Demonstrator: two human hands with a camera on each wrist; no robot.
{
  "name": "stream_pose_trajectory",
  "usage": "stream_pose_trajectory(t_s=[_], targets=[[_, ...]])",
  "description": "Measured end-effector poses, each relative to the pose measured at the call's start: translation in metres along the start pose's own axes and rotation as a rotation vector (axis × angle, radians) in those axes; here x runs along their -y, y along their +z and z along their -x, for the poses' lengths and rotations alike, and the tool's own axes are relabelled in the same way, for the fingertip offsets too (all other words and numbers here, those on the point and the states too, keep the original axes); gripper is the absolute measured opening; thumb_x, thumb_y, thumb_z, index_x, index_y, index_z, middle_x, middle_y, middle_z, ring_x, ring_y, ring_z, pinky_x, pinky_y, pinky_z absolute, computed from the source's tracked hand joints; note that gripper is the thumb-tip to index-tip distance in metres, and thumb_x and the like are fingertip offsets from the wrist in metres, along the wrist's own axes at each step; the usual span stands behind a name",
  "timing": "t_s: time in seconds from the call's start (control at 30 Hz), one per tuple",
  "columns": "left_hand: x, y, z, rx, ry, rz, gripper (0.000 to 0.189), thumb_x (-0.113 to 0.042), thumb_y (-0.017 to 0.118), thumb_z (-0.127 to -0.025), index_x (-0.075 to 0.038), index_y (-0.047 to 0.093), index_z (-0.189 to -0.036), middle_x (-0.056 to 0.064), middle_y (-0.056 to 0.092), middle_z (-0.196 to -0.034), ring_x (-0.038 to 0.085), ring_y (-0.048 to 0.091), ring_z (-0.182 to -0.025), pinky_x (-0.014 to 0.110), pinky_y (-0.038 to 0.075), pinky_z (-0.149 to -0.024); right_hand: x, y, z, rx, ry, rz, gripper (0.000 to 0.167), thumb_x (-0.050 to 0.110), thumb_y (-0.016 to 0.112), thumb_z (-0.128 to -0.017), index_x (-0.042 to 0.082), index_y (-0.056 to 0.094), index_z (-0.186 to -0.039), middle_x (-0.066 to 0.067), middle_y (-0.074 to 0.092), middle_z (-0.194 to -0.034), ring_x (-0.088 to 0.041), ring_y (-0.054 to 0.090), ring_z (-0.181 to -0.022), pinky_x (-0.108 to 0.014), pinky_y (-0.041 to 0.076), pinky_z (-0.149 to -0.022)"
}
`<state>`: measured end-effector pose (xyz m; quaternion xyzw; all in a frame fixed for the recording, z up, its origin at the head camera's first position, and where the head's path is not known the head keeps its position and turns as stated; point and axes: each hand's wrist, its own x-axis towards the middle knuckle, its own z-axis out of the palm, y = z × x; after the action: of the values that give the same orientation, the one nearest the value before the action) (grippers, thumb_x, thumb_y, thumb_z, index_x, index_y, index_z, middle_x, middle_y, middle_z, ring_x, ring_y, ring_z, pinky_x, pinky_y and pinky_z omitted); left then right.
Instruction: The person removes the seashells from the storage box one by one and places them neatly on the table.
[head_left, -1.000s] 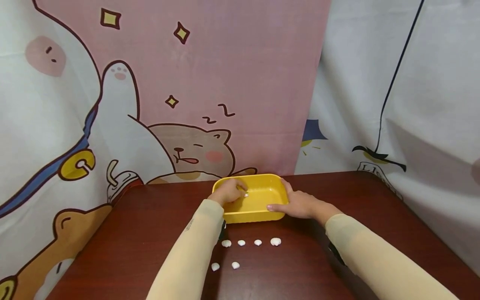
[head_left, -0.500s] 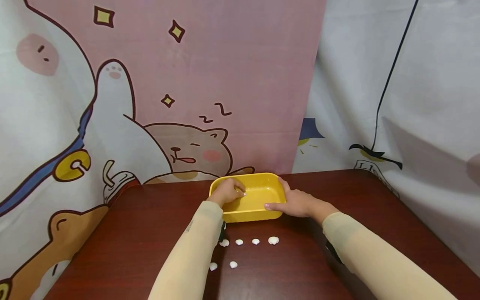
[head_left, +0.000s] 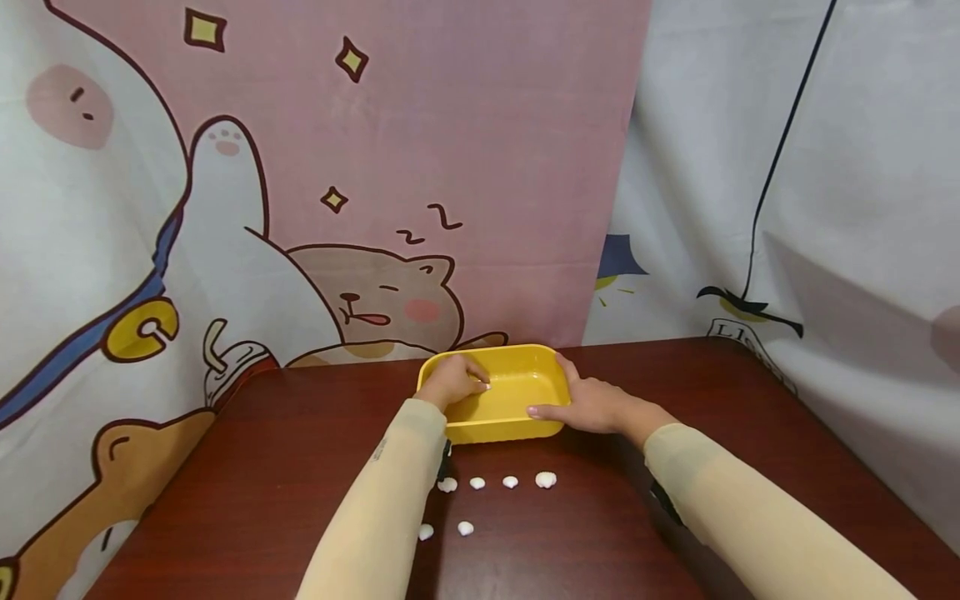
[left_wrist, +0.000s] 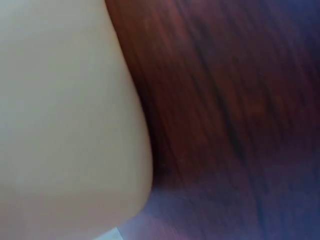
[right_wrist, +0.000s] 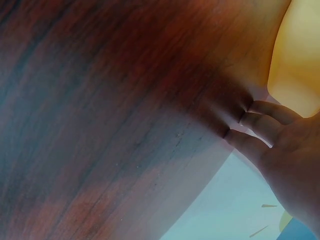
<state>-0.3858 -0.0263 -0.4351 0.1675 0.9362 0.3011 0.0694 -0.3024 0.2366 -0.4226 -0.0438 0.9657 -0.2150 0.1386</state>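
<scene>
A shallow yellow plastic tub [head_left: 504, 432] stands near the back of the table. My left hand [head_left: 454, 382] reaches in over its left end, fingers bent, and pinches a small white seashell [head_left: 487, 386] between thumb and fingertips. At the tub's right end, my right hand [head_left: 597, 406] grips the wall, thumb over the near right corner and fingers outside. In the right wrist view those fingers [right_wrist: 262, 125] extend down by the tabletop beside the tub [right_wrist: 300, 60]. The left wrist view holds only sleeve [left_wrist: 70, 115] and wood.
On the dark red-brown table [head_left: 615, 517], several white seashells [head_left: 511, 482] form a row in front of the tub. Two more, including one shell [head_left: 466, 528], lie nearer, beside the left sleeve. A cartoon-printed curtain [head_left: 525, 167] hangs behind the table.
The left fingers have closed in around the small seashell, which showed more of itself a second ago. The whole view has shifted slightly; the right hand keeps its place on the tub.
</scene>
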Motion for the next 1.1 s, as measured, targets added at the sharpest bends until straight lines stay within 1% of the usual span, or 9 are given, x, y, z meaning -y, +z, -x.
stream_pose_trajectory(t_s=[0.23, 0.33, 0.43, 0.57, 0.67, 0.8, 0.9, 1.1], targets=[[-0.0012, -0.0002, 0.0008, 0.001, -0.027, 0.014, 0.015, -0.013, 0.080, -0.095, -0.008, 0.084, -0.109, 0.007, 0.079, -0.117, 0.021, 0.066, -0.101, 0.037, 0.057, -0.098, 0.0031, 0.0005, 0.0026, 0.006, -0.003, -0.002, 0.139, 0.097, 0.057, -0.076, 0.012, -0.002, -0.171, -0.021, 0.065, -0.134, -0.032, 0.066, -0.115, -0.063, 0.051, -0.110], [-0.0023, 0.0002, 0.0013, 0.012, -0.035, 0.019, 0.015, -0.013, 0.080, -0.095, -0.007, 0.082, -0.109, 0.008, 0.078, -0.116, 0.022, 0.064, -0.098, 0.036, 0.057, -0.095, 0.0033, 0.0002, 0.0038, 0.004, -0.002, -0.002, 0.139, 0.096, 0.058, -0.077, 0.012, -0.002, -0.171, -0.021, 0.065, -0.134, -0.032, 0.066, -0.114, -0.062, 0.051, -0.109], [-0.0031, -0.0003, 0.0014, 0.025, -0.025, 0.016, 0.012, -0.012, 0.080, -0.095, -0.006, 0.081, -0.106, 0.008, 0.077, -0.115, 0.021, 0.062, -0.094, 0.032, 0.055, -0.088, 0.0031, -0.0004, 0.0042, 0.001, -0.005, 0.006, 0.139, 0.096, 0.057, -0.077, 0.011, -0.002, -0.171, -0.023, 0.065, -0.135, -0.033, 0.066, -0.114, -0.063, 0.051, -0.109], [-0.0035, -0.0016, 0.0015, 0.050, -0.011, 0.010, 0.008, -0.011, 0.080, -0.095, -0.006, 0.080, -0.101, 0.007, 0.075, -0.108, 0.019, 0.059, -0.086, 0.026, 0.049, -0.077, 0.0029, -0.0004, 0.0041, 0.001, -0.014, 0.009, 0.138, 0.096, 0.056, -0.078, 0.012, -0.002, -0.171, -0.024, 0.064, -0.138, -0.033, 0.066, -0.115, -0.062, 0.052, -0.108], [-0.0032, -0.0019, 0.0009, 0.080, -0.019, 0.017, 0.008, -0.012, 0.080, -0.095, -0.006, 0.079, -0.099, 0.007, 0.074, -0.103, 0.018, 0.058, -0.083, 0.025, 0.046, -0.073, 0.0034, -0.0008, 0.0047, 0.001, -0.015, 0.005, 0.138, 0.095, 0.057, -0.078, 0.012, -0.002, -0.171, -0.025, 0.064, -0.138, -0.033, 0.066, -0.116, -0.062, 0.052, -0.108], [-0.0020, -0.0006, -0.0011, 0.104, -0.046, 0.028, 0.006, -0.015, 0.079, -0.096, -0.009, 0.079, -0.098, 0.004, 0.073, -0.100, 0.018, 0.058, -0.083, 0.026, 0.047, -0.073, 0.0045, -0.0022, 0.0059, 0.002, -0.011, 0.006, 0.138, 0.095, 0.057, -0.078, 0.011, -0.002, -0.171, -0.025, 0.063, -0.138, -0.034, 0.066, -0.117, -0.063, 0.051, -0.108], [-0.0003, 0.0007, -0.0016, 0.099, -0.051, 0.029, 0.007, -0.017, 0.079, -0.097, -0.011, 0.078, -0.098, 0.003, 0.072, -0.099, 0.017, 0.059, -0.083, 0.026, 0.047, -0.074, 0.0048, -0.0028, 0.0060, 0.002, -0.011, 0.008, 0.138, 0.095, 0.057, -0.079, 0.010, -0.002, -0.171, -0.026, 0.063, -0.139, -0.035, 0.066, -0.117, -0.063, 0.051, -0.108], [0.0022, 0.0020, 0.0003, 0.071, -0.006, 0.027, 0.015, -0.022, 0.081, -0.096, -0.008, 0.077, -0.099, 0.004, 0.073, -0.098, 0.016, 0.059, -0.083, 0.024, 0.047, -0.074, 0.0045, -0.0028, 0.0055, 0.004, -0.011, 0.005, 0.138, 0.095, 0.056, -0.079, 0.011, -0.003, -0.171, -0.024, 0.064, -0.137, -0.034, 0.066, -0.115, -0.063, 0.052, -0.107]])
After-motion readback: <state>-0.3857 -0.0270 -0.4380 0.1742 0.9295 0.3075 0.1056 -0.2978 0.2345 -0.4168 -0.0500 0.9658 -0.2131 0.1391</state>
